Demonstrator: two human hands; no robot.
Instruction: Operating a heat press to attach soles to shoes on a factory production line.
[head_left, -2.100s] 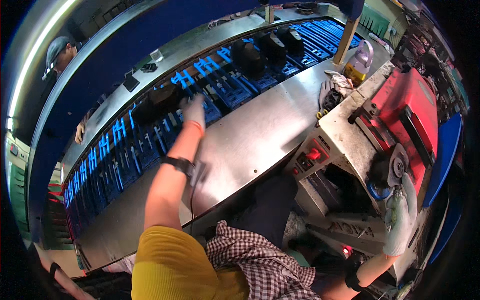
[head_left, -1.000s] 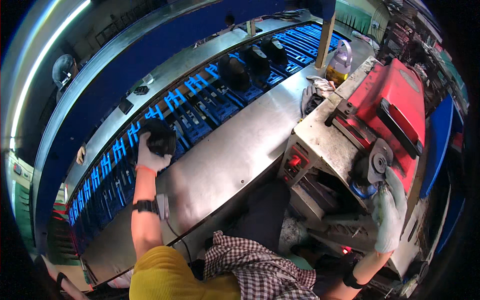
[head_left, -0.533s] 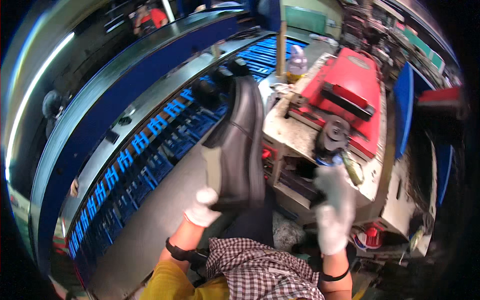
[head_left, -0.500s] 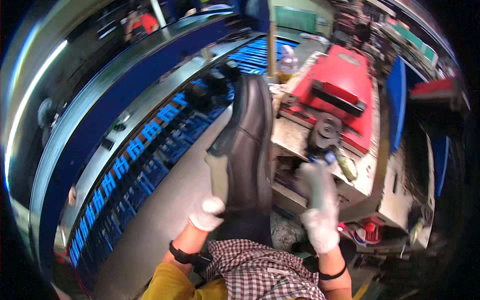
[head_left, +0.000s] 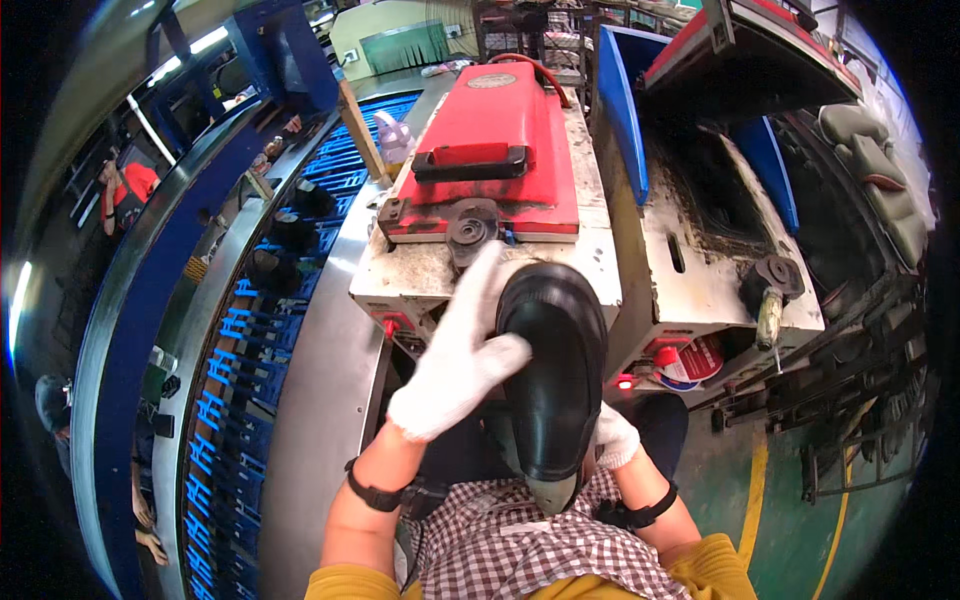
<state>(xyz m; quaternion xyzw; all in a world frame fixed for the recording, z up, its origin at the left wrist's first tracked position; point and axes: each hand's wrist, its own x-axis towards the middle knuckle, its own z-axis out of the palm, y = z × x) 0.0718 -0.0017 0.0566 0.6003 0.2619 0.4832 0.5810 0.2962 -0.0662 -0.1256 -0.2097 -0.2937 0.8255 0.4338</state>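
Observation:
A black shoe [head_left: 552, 385] stands upright in front of my checked apron, with a grey-green piece [head_left: 552, 494] showing at its lower end. My right hand [head_left: 616, 438], in a white knitted glove, grips the shoe low on its right side; most of its fingers are hidden behind it. My left hand [head_left: 460, 345], gloved too, is at the shoe's left side with fingers stretched out and thumb apart. The thumb tip reaches the shoe's edge; whether it presses there I cannot tell. Just beyond the left fingertips is a dark round latch [head_left: 472, 228] on the machine.
Ahead is a machine with its red lid [head_left: 500, 140] down. To its right, a second machine [head_left: 700, 270] has its lid raised [head_left: 750, 55] between blue side panels. On the left runs a conveyor with blue slats [head_left: 215, 400] beside a metal ledge [head_left: 310, 440]. Other people are farther left.
My view has swung to the right. The shoe was by my left hand over the metal ledge; now my right hand has it before the machine. My right hand has left the machine's latch area.

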